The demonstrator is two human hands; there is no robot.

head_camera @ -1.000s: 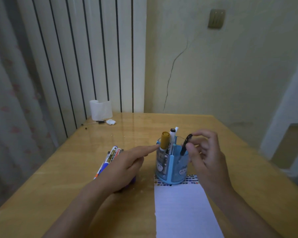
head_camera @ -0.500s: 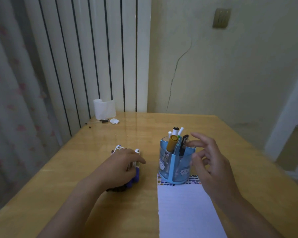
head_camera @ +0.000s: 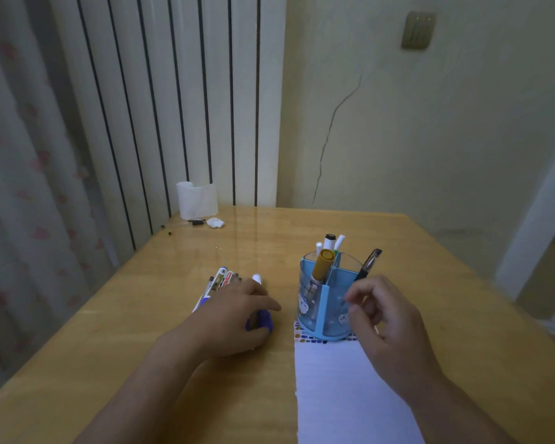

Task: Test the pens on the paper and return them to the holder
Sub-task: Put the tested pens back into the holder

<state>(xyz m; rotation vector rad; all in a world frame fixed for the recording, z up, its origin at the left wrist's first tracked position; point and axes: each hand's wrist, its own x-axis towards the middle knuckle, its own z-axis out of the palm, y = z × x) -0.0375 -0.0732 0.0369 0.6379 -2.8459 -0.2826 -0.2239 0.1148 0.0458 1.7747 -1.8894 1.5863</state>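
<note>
A blue pen holder point(head_camera: 324, 302) stands at the far end of a white paper sheet point(head_camera: 350, 395). It contains a gold-capped marker point(head_camera: 322, 265), a black pen point(head_camera: 369, 264) leaning right, and a few white pens behind. My right hand point(head_camera: 388, 318) hovers beside the holder's right side, fingers loosely curled, holding nothing. Several loose pens point(head_camera: 220, 280) lie on the table left of the holder. My left hand point(head_camera: 237, 315) lies over them and grips a marker with a blue cap point(head_camera: 260, 320); most of its body is hidden by the hand.
The wooden table point(head_camera: 430, 283) ends at a wall and a ribbed white panel. A white paper roll point(head_camera: 196, 200), a small white scrap point(head_camera: 215, 222) and a thin pen refill lie at the far left corner. A curtain hangs on the left.
My right hand dropped the black pen into the holder and drew back toward me. My left hand left the holder, moved onto the loose pens and closed on the blue-capped marker.
</note>
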